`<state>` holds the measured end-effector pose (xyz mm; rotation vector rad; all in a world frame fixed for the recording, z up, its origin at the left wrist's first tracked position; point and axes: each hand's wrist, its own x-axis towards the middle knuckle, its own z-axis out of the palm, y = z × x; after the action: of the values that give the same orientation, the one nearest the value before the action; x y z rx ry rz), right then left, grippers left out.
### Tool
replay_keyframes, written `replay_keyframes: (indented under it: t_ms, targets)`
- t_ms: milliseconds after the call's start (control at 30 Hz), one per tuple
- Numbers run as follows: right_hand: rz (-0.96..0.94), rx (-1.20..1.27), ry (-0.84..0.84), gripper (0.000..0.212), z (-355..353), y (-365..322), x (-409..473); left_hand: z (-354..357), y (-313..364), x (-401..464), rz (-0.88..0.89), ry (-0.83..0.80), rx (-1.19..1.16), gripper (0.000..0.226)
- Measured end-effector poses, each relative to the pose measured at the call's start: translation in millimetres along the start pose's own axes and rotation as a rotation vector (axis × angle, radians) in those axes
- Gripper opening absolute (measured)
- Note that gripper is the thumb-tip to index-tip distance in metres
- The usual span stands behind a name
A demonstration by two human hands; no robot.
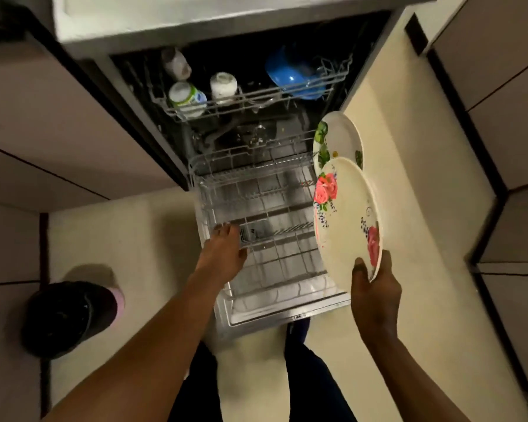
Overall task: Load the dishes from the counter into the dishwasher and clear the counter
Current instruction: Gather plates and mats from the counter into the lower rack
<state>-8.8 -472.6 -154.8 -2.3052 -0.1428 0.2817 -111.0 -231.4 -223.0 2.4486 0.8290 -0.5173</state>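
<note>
Loading plates into the pulled-out lower rack [265, 208] of the dishwasher. Right hand [374, 292] gripping two floral plates [346, 220] by the bottom rim, fanned and held on edge just right of the rack; left hand [224, 254] resting on the rack's left front wire, fingers apparently curled over it. Above the rack: upper basket [250, 97] with cups [223, 86] and a blue bowl [293, 74]. Best practice, as judged: steadying the rack, separating the plates, slotting each upright between tines, one per gap.
</note>
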Motion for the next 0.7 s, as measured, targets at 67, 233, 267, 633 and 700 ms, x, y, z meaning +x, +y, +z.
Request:
replay_keyframes:
  t_ms: [67, 233, 267, 633, 700]
  targets:
    - [-0.026, -0.042, 0.035, 0.023, 0.5, 17.2, 37.6, 19.1, 13.5, 29.4, 0.028, -0.001, -0.002, 0.06]
    - [-0.143, -0.164, 0.081, 0.02, 38.9, 62.8, 114.1, 73.2, 20.6, 114.7, 0.052, 0.005, 0.033, 0.06]
    - [-0.176, -0.182, 0.082, 0.02, 50.4, 74.4, 129.5, 85.0, 19.4, 137.9, 0.051, 0.007, 0.029, 0.062]
    - [-0.268, -0.258, 0.109, 0.024, 168.4, 116.4, 240.5, 168.7, 0.5, 314.6, -0.056, -0.08, 0.267, 0.085]
    - [-0.261, -0.28, 0.115, 0.025, 183.1, 118.0, 251.8, 177.7, -11.4, 324.0, -0.055, -0.093, 0.302, 0.087]
